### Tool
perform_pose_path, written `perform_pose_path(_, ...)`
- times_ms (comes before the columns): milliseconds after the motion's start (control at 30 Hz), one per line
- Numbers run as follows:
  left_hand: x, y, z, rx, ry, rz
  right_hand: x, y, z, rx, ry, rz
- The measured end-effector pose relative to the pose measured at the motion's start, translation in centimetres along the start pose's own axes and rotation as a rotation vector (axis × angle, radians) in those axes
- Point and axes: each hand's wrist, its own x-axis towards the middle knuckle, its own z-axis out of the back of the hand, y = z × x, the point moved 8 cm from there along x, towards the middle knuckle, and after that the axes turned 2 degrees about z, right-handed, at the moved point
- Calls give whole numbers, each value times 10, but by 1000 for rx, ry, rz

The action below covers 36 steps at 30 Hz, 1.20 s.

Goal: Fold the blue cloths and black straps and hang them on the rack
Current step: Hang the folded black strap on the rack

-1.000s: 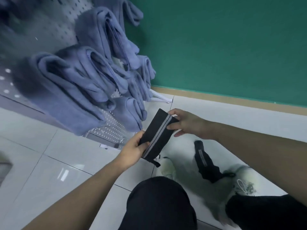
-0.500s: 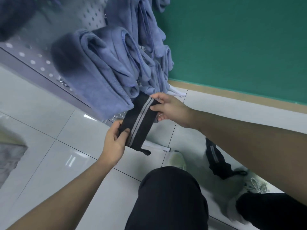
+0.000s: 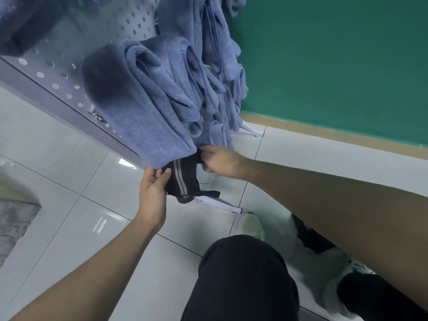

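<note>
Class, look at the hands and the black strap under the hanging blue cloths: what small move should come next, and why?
Probably push the black strap up onto a peg: both the left hand and right hand hold it folded just beneath the blue cloths on the rack.

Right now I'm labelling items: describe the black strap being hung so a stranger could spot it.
Find the perforated rack draped with blue cloths. Just beneath the lowest cloth, both hands hold the black strap. It alone is black with a grey stripe.
</note>
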Motion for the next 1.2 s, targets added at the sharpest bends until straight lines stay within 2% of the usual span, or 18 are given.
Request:
perform_pose_path(67,2,1,-1,-4,-4,-9,0,0,-1,-53,-44,76)
perform_pose_path(133,3,0,-6,-30,-8,-15,-2,-1,3,20,-134,138)
perform_pose_path(233,0,-3,-15,-27,-45,-37,-1,-5,9,7,-216,152)
perform_pose_path(300,-3,-7,-14,55,-121,-77,1,-8,5,-102,-192,139)
perform_pose_path(400,-9,-13,-6,309,-233,-169,4,-6,-5,-155,-171,129)
perform_pose_path(600,-15,-15,-10,760,-61,-417,-8,-6,-14,-28,-55,127)
perform_pose_path(733,-13,-17,-12,882,-10,-497,-11,-10,-21,37,-6,157)
perform_pose_path(867,-10,-21,-19,1021,91,-591,-7,-10,-24,-59,-54,216)
perform_pose_path(1033,-22,-28,-26,1420,-8,-819,-4,-13,-32,-202,-87,217)
perform_pose_path(1200,-20,-28,-26,1512,-14,-837,-8,-16,-43,-164,-56,221)
